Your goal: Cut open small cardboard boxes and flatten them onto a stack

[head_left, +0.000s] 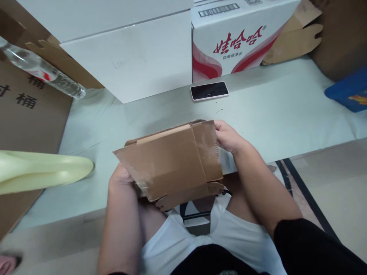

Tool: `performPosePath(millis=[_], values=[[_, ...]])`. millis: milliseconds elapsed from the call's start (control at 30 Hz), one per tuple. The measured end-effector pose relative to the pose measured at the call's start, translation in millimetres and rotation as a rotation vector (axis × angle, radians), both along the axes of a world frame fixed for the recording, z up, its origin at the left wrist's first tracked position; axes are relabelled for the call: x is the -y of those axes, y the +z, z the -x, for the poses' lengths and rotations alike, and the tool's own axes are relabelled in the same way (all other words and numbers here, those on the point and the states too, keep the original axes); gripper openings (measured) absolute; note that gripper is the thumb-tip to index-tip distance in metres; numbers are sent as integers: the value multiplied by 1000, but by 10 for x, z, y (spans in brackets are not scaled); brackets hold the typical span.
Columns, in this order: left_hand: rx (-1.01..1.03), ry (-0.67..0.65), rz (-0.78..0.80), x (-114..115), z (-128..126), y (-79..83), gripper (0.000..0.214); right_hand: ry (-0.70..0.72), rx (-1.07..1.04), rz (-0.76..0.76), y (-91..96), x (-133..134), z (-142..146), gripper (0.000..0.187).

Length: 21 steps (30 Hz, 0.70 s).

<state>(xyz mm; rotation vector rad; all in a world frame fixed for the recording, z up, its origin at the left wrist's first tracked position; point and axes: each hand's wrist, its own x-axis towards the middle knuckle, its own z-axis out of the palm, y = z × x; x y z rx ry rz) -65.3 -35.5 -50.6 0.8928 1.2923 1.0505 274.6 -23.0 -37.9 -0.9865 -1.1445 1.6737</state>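
Note:
A brown cardboard box (169,160), partly flattened with loose flaps and torn tape edges, is held tilted over the table's front edge, above my lap. My left hand (122,175) grips its left side, most of the fingers hidden behind the cardboard. At the box's upper right edge, my right hand (225,134) is closed on the flap, fingers curled behind it. What is inside the box, if anything, cannot be seen.
A smartphone (210,91) lies on the pale green table (258,126). Behind stand a white carton (129,61) and a printed water carton (229,49). A clear bottle (43,68) and a pale yellow object (43,172) are left; a blue container (348,91) is right.

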Motion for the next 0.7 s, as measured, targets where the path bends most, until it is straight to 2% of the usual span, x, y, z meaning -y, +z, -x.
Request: performPosePath(millis=[100,167,267,400,500,567,633,700], values=[[64,111,-85,-19,8,84,58,-11,-106,136,5,-13,-170,59],[99,181,-166,-50,40,114,61,7,-140,134,25,-15,-294,67],[166,288,-275,-117,96,78,56,29,-207,67,39,-12,-365,67],[393,465,-288,-189,86,-29,37,59,-191,66,-13,6,-185,59],[458,479,-262,-185,10,-21,32,-17,-61,128,-41,46,-7,59],[456,464,-318,-159,-48,46,34,-55,5,180,-5,85,54,60],[453,453,-404,-126,-85,137,37,-117,3,184,81,135,38,59],[482,424,-423,-96,-85,225,35,-247,-47,134,193,207,-68,57]])
